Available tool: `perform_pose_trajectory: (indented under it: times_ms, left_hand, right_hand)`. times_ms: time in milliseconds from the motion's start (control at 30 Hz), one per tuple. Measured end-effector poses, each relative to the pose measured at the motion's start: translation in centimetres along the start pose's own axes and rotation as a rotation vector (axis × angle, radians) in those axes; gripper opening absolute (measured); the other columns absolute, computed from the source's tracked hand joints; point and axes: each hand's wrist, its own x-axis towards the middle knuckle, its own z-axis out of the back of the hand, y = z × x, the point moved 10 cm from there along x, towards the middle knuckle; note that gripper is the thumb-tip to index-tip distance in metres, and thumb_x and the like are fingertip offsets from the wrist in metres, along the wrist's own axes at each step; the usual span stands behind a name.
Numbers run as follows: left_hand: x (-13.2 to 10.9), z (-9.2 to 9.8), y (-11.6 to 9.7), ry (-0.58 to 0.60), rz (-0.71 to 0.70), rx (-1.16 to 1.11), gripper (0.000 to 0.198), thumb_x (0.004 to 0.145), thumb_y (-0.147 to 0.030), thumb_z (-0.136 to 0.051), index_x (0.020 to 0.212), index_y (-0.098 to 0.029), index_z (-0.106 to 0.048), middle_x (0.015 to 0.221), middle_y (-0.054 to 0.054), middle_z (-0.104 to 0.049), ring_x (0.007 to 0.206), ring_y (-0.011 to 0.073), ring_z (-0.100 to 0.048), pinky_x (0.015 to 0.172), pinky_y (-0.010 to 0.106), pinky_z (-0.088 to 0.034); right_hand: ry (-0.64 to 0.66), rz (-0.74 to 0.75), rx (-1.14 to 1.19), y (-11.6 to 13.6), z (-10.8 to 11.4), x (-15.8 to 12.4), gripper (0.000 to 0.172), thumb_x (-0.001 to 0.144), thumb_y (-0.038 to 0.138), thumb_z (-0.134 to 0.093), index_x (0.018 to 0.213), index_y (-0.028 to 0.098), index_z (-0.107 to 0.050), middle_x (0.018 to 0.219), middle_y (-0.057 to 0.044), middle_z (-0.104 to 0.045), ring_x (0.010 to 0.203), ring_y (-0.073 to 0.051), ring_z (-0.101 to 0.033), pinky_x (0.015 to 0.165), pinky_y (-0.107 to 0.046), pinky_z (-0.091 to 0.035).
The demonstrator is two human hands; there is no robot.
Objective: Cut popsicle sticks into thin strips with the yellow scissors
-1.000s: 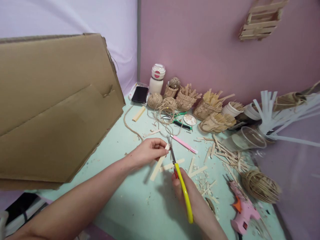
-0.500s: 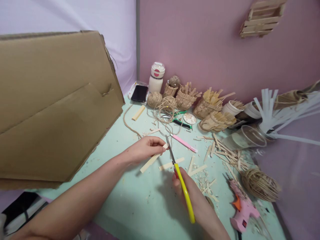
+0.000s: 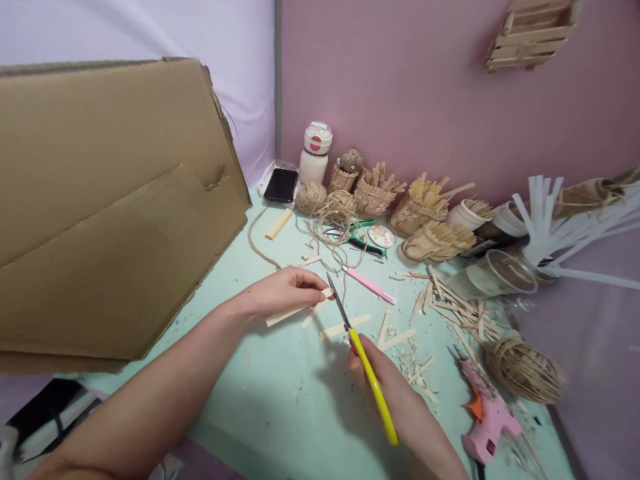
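Observation:
My left hand (image 3: pixel 290 291) pinches a pale flat wooden stick (image 3: pixel 283 315) near one end, fingers closed on it above the table. The stick slants down to the left, passing under the hand. My right hand (image 3: pixel 373 367) grips scissors (image 3: pixel 373 380) with yellow handles, blades pointing away from me. The blade tips lie right beside the pinched end of the stick; whether they touch it I cannot tell. Below the hands, several loose sticks (image 3: pixel 345 326) and small wood shavings (image 3: pixel 413 363) lie on the pale green table (image 3: pixel 260 400).
A pink craft knife (image 3: pixel 370 285) lies beyond the scissors, with green-handled pliers (image 3: pixel 366 247) and tangled twine (image 3: pixel 341 207) behind. At right are a pink glue gun (image 3: pixel 487 417), a twine ball (image 3: pixel 524 369) and a clear cup (image 3: pixel 495 277). A large cardboard sheet (image 3: pixel 115 213) stands at left.
The stick in my left hand has turned flatter, its lower end swinging left and up. Another loose stick now shows on the table below it. The scissors stay beside its end.

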Motion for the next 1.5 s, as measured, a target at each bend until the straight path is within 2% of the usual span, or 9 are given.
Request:
perform_pose_trajectory:
  times_ms: [233, 500, 633, 733, 933, 1100, 1233, 1400, 1500]
  left_hand:
    - [-0.5, 0.1, -0.2, 0.101, -0.022, 0.134, 0.030, 0.078, -0.036, -0.056, 0.096, -0.017, -0.071, 0.098, 0.003, -0.069, 0.088, 0.0169, -0.058, 0.075, 0.023, -0.042]
    - [-0.9, -0.2, -0.7, 0.194, -0.029, 0.187, 0.029, 0.078, -0.034, -0.055, 0.091, -0.014, -0.071, 0.083, 0.002, -0.067, 0.073, 0.0126, -0.054, 0.066, 0.020, -0.040]
    - [-1.0, -0.2, -0.7, 0.223, -0.016, 0.198, 0.030, 0.077, -0.037, -0.057, 0.089, -0.013, -0.072, 0.078, 0.002, -0.066, 0.069, 0.0119, -0.052, 0.063, 0.020, -0.040]
    - [-1.0, 0.0, -0.6, 0.210, -0.007, 0.166, 0.027, 0.077, -0.035, -0.058, 0.089, -0.015, -0.072, 0.080, 0.002, -0.066, 0.070, 0.0121, -0.053, 0.064, 0.021, -0.041]
    - [0.3, 2.1, 0.6, -0.017, -0.022, -0.039, 0.025, 0.071, -0.034, -0.066, 0.089, -0.016, -0.069, 0.076, 0.001, -0.062, 0.069, 0.0105, -0.052, 0.062, 0.021, -0.038]
    - [1.2, 3.7, 2.3, -0.179, 0.010, -0.207, 0.028, 0.067, -0.032, -0.070, 0.090, -0.015, -0.067, 0.067, -0.001, -0.058, 0.053, 0.0061, -0.042, 0.049, 0.020, -0.027]
    - [1.2, 4.4, 2.8, -0.270, -0.003, -0.301, 0.030, 0.063, -0.029, -0.073, 0.089, -0.014, -0.068, 0.075, 0.001, -0.062, 0.062, 0.0082, -0.051, 0.057, 0.021, -0.035]
    - [1.0, 6.0, 2.1, -0.361, -0.056, -0.238, 0.033, 0.066, -0.029, -0.069, 0.095, -0.012, -0.067, 0.087, 0.006, -0.064, 0.070, 0.0108, -0.056, 0.064, 0.023, -0.043]
    - [0.6, 9.3, 1.0, -0.518, -0.050, -0.040, 0.038, 0.071, -0.028, -0.062, 0.106, -0.011, -0.062, 0.081, 0.005, -0.062, 0.064, 0.0106, -0.056, 0.063, 0.024, -0.046]
  right_hand:
    - [0.073, -0.049, -0.070, -0.1, 0.1, 0.0, 0.017, 0.089, 0.034, -0.041, 0.078, 0.021, -0.041, 0.067, 0.006, -0.039, 0.059, -0.011, -0.034, 0.054, -0.023, -0.029]
    - [0.111, -0.090, -0.067, -0.5, 0.2, -0.1, 0.005, 0.079, 0.023, -0.043, 0.075, 0.021, -0.042, 0.062, 0.006, -0.039, 0.056, -0.010, -0.036, 0.050, -0.022, -0.028]
    - [0.122, -0.088, -0.008, -0.3, 0.2, -0.2, 0.013, 0.082, 0.029, -0.045, 0.073, 0.021, -0.039, 0.060, 0.007, -0.038, 0.053, -0.009, -0.034, 0.048, -0.021, -0.026]
    - [0.050, -0.076, 0.064, -0.6, 0.9, -0.2, 0.026, 0.087, 0.045, -0.046, 0.077, 0.021, -0.040, 0.062, 0.007, -0.033, 0.052, -0.009, -0.030, 0.046, -0.020, -0.026]
    - [-0.104, 0.043, 0.204, -0.4, 1.9, 0.5, 0.052, 0.083, 0.074, -0.032, 0.080, 0.022, -0.038, 0.058, 0.009, -0.026, 0.046, -0.007, -0.020, 0.039, -0.019, -0.023]
    - [-0.125, 0.049, 0.270, -0.4, 1.8, 0.8, 0.058, 0.075, 0.081, -0.033, 0.077, 0.023, -0.036, 0.057, 0.010, -0.025, 0.045, -0.006, -0.018, 0.039, -0.019, -0.020]
    - [-0.100, 0.039, 0.284, -0.2, 1.5, 0.6, 0.057, 0.076, 0.080, -0.034, 0.079, 0.023, -0.039, 0.057, 0.009, -0.026, 0.045, -0.007, -0.019, 0.040, -0.019, -0.020]
    - [-0.191, -0.027, 0.282, -0.1, 2.1, 0.2, 0.059, 0.075, 0.081, -0.034, 0.082, 0.023, -0.043, 0.058, 0.008, -0.027, 0.046, -0.007, -0.021, 0.042, -0.019, -0.019]
    - [-0.216, -0.046, 0.345, -0.8, 2.3, 0.2, 0.054, 0.074, 0.077, -0.042, 0.082, 0.024, -0.047, 0.059, 0.006, -0.034, 0.044, -0.009, -0.027, 0.040, -0.021, -0.023]
